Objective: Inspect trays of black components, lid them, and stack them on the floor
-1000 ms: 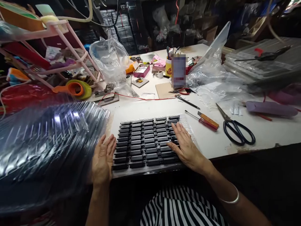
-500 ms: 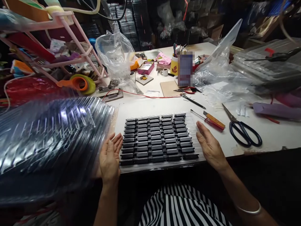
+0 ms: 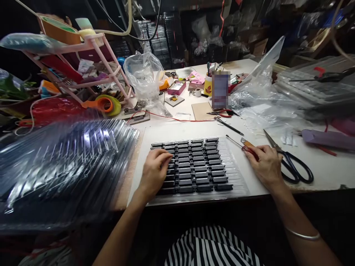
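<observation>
A clear plastic tray (image 3: 238,184) lies at the front of the white table, with rows of black slotted parts (image 3: 200,169) in it. Over the tray's left columns is my left hand (image 3: 155,171), its fingers drawn together; whatever lies between the fingertips is too small to make out. To the right of the tray, my right hand (image 3: 266,166) has its fingers closed round the red handle of a screwdriver (image 3: 235,140), whose thin shaft points up and left. An orange-handled cutter (image 3: 246,143) is partly under the same fingers.
Dark-handled scissors (image 3: 297,166) lie beside my right hand. Stacked clear trays (image 3: 69,162) fill the left side. A black pen (image 3: 229,126) and red pliers (image 3: 224,113) lie beyond the tray. A pink rack (image 3: 111,61) stands at the back left, plastic bags (image 3: 260,96) at the right.
My left hand has moved from the tray's left edge onto its parts. My right hand has left the right edge and closed on the screwdriver. The view has shifted slightly.
</observation>
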`<state>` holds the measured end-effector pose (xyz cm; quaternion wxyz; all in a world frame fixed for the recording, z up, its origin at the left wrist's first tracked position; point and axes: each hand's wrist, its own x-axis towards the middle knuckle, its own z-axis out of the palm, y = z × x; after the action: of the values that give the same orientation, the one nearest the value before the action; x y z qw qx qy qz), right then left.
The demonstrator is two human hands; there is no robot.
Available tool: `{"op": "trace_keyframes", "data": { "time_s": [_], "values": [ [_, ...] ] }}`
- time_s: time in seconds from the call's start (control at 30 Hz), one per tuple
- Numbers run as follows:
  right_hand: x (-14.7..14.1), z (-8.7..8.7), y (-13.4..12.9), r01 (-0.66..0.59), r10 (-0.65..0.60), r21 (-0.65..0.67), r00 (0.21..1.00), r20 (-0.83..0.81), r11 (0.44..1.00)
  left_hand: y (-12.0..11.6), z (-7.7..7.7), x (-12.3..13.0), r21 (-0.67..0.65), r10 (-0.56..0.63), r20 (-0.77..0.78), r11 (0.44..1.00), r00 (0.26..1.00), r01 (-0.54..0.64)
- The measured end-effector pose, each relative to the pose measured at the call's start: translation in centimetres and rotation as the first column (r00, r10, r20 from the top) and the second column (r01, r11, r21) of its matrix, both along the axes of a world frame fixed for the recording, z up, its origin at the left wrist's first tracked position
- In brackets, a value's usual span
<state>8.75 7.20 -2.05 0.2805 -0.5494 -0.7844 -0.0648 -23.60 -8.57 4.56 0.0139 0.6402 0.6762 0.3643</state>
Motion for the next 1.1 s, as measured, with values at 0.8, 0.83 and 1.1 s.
{"op": "trace_keyframes", "data": {
  "time_s": [0.8,0.83,1.1],
  "values": [
    [-0.4,2.8,-1.8,-0.26,0.026,-0.034,0.222,-0.975,0.965,5.8,-1.0,13.3,-0.005,-0.204,0.635,0.963,0.745,0.268],
    [-0.2,3.1,-2.1,-0.261,0.031,-0.027,0.218,-0.975,0.965,6.1,-1.2,15.1,-0.003,-0.247,0.624,0.948,0.741,0.319],
    [3.7,6.4,-5.0,-0.31,0.097,-0.038,0.407,-0.908,0.95,7.5,-3.6,22.4,-0.048,-0.382,0.489,0.885,0.784,0.462]
  ]
}}
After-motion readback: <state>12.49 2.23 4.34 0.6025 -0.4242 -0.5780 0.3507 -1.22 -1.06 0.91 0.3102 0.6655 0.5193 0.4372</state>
